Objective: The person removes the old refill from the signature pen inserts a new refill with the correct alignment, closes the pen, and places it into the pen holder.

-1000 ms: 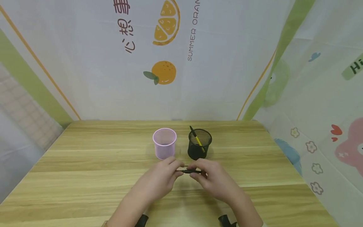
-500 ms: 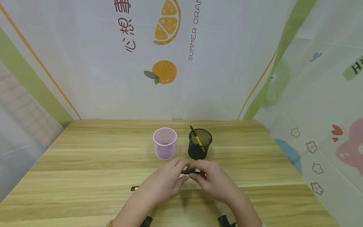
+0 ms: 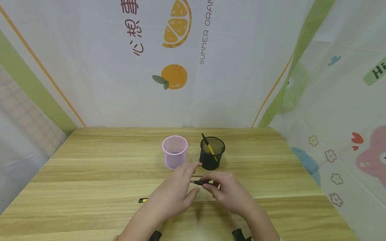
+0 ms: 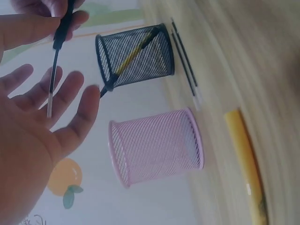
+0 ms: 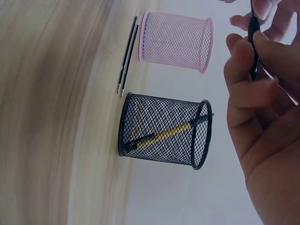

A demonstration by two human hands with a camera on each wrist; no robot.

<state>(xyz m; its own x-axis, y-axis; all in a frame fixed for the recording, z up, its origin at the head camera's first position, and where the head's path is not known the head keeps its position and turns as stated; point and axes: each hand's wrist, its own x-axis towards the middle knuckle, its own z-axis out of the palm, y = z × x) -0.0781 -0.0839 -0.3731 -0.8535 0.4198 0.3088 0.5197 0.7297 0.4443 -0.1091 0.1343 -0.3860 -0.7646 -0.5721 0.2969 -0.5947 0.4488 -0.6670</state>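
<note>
My right hand [image 3: 227, 190] pinches a black pen grip section [image 3: 199, 182] between thumb and fingers. A thin refill [image 4: 52, 75] with a clear end sticks out of it toward my left hand [image 3: 173, 194]. That hand is spread around the refill's end, its fingers and thumb apart in the head view. On the table lies a yellow pen barrel [image 4: 243, 159], mostly hidden by my left forearm in the head view. Two loose refills [image 5: 125, 58] lie side by side before the cups. A yellow and black pen [image 3: 209, 145] leans in the black mesh cup [image 3: 208, 162].
Left of the black cup stands a pink mesh cup [image 3: 175, 160]. Both cups are upright toward the back of the wooden table [image 3: 90, 167]. A printed white curtain [image 3: 226, 93] hangs behind, and another side curtain [image 3: 346, 134] borders the right.
My left fingers have parted from the pen piece, baring the refill. The left forearm has shifted right, uncovering the barrel's end. My right hand has stayed nearly in place, holding the grip section.
</note>
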